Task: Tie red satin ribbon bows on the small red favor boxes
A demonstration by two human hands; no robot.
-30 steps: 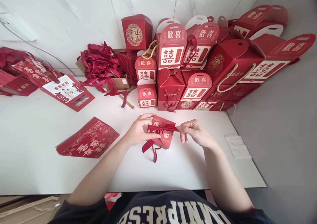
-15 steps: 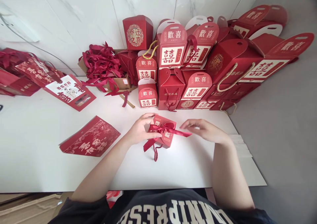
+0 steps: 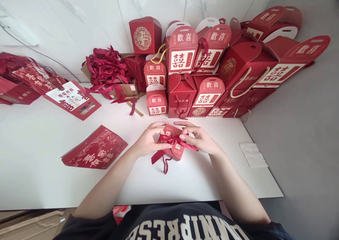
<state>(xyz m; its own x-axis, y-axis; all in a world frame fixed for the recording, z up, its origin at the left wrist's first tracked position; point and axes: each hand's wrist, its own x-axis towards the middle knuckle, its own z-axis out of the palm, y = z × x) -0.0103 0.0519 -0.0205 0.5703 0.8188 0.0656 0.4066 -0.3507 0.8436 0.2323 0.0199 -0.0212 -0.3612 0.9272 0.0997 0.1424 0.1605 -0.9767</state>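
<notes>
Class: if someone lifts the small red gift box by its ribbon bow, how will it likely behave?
The small red gift box looks like thin card, so probably light and easily crushed. Its ribbon bow hangs limp, so likely floppy and may slip loose.

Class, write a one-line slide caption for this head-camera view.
Both hands, left hand and right hand, grip a small red ribboned gift box on a white table.

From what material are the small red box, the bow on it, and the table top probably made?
The small red box looks like printed matte card: sharp folded edges, gold lettering. The bow seems satin ribbon, since it has a soft sheen and limp tails. The table top looks like smooth white laminate or painted board; I cannot tell which.
</notes>
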